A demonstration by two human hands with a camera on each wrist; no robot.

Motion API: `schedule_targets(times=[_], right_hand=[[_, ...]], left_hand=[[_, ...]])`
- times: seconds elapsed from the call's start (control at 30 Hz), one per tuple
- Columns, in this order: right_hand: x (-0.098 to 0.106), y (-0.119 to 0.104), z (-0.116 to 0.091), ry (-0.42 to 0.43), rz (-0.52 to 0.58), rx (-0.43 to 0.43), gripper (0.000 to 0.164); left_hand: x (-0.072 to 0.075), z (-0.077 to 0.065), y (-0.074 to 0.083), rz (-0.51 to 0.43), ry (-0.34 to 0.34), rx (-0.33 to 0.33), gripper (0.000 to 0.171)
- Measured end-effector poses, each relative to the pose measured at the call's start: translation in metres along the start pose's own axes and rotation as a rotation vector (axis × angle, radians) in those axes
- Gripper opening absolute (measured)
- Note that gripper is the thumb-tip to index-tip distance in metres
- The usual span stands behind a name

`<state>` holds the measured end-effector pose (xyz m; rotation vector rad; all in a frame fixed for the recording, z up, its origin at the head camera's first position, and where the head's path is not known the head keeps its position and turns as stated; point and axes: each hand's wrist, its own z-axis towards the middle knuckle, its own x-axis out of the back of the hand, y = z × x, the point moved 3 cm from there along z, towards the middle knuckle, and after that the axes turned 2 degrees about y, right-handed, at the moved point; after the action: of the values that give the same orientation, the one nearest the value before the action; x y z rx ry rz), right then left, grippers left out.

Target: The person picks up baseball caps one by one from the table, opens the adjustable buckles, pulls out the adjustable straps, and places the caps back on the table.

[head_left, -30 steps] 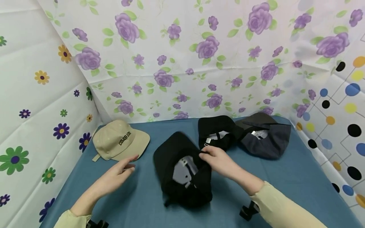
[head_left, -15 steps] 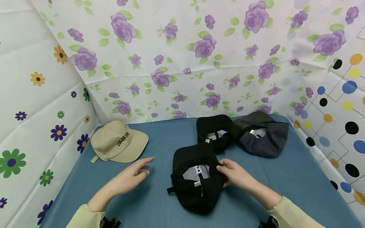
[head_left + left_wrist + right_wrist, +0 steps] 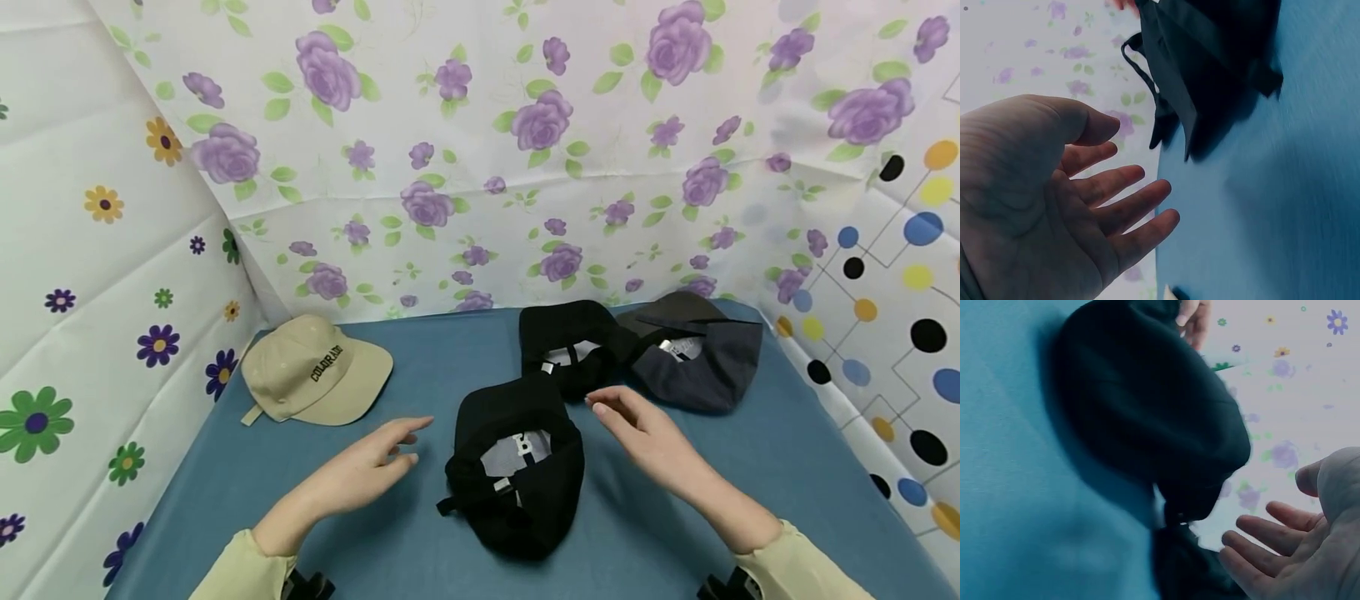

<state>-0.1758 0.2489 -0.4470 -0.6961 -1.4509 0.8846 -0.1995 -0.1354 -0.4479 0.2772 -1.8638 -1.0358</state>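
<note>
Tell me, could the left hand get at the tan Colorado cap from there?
Probably yes: the left hand holds nothing, and no other cap lies between it and the tan cap; the nearer black cap sits off to its right.

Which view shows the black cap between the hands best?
The head view: the black cap's whole outline shows, unobstructed, with brim and grey lining. The left wrist view cuts it off at the top; the right wrist view shows mainly its dark crown.
</note>
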Motion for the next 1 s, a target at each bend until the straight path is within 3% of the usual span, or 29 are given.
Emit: schedule_targets(times=[0.17, 0.37, 0.47, 0.63, 0.77, 1.0], right_hand=[[-0.003, -0.019, -0.001, 0.008, -0.163, 0.111, 0.032], [-0.032, -0.045, -0.001, -0.101, -0.347, 0.476, 0.022], [-0.050, -0.054, 0.001, -0.204, -0.411, 0.588, 0.021], [-0.069, -0.054, 0.003, -0.319, -0.506, 0.549, 0.024], [-0.072, -0.049, 0.003, -0.331, -0.541, 0.501, 0.025], [-0.070, -0.038, 0.003, -0.325, -0.492, 0.463, 0.015]], left_hand=[[-0.009, 0.002, 0.013, 0.045, -0.037, -0.024, 0.051], [-0.024, 0.010, 0.030, 0.066, -0.097, -0.090, 0.049], [-0.033, 0.017, 0.036, 0.073, -0.128, -0.126, 0.048], [-0.047, 0.025, 0.043, 0.102, -0.156, -0.165, 0.047], [-0.054, 0.030, 0.042, 0.094, -0.169, -0.171, 0.045], [-0.059, 0.037, 0.038, 0.066, -0.176, -0.158, 0.040]])
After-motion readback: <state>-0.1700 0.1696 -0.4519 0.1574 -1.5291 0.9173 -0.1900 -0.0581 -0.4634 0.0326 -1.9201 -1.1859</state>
